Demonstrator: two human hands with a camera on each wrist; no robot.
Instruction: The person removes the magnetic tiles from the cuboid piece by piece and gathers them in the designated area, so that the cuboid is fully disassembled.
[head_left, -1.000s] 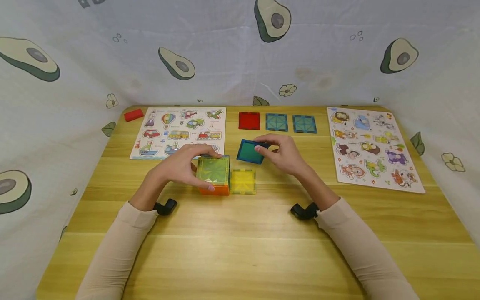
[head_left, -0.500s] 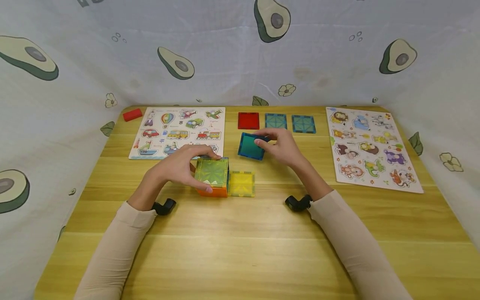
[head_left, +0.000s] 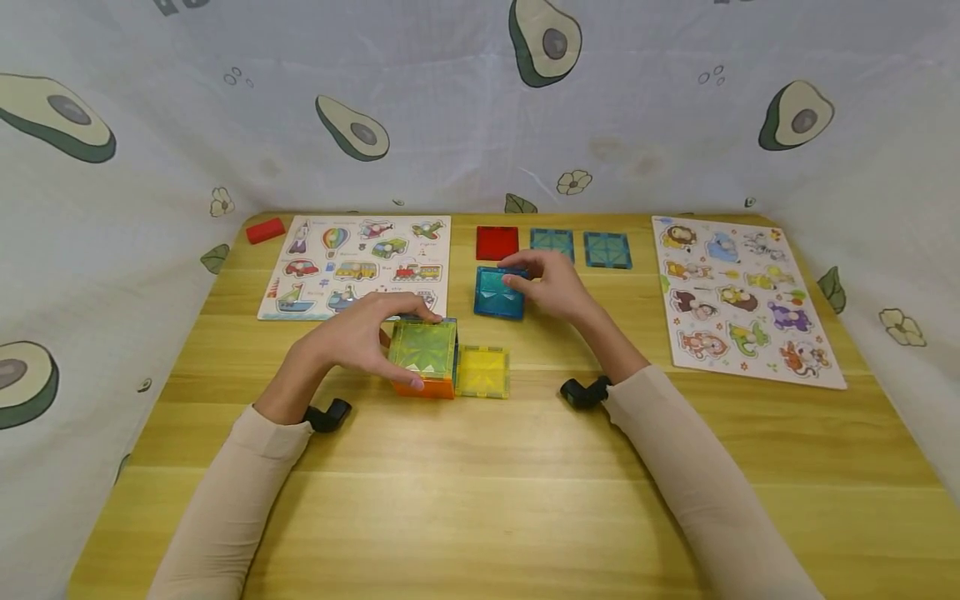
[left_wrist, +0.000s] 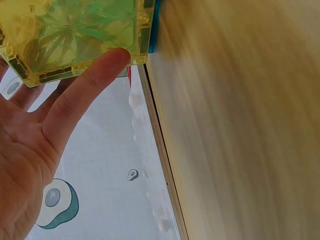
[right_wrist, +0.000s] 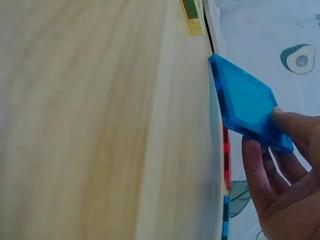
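Observation:
In the head view my left hand (head_left: pixel 358 340) grips a small box of magnetic tiles, its thumb at the near side and its fingers at the far side. The box has a yellow-green top (head_left: pixel 425 346) and an orange near wall (head_left: pixel 426 387). A flat yellow magnetic tile (head_left: pixel 483 372) adjoins its right side. Beyond that tile, my right hand (head_left: pixel 557 286) pinches a blue magnetic tile (head_left: pixel 495 297) by its right edge. In the right wrist view the blue tile (right_wrist: pixel 245 100) is tilted, its right corner between thumb and fingers. In the left wrist view my thumb (left_wrist: pixel 92 82) touches the yellow tile's edge.
At the back lie a red tile (head_left: pixel 497 242) and two teal tiles, one (head_left: pixel 552 242) partly behind my right hand, the other (head_left: pixel 608 249) farther right. A vehicle puzzle board (head_left: pixel 352 271) is at left, an animal board (head_left: pixel 738 300) at right. A red block (head_left: pixel 266 231) sits back left.
My right hand has shifted slightly away and left with the blue tile, whose tilt has changed so that its face now catches light. My left hand stays at the box.

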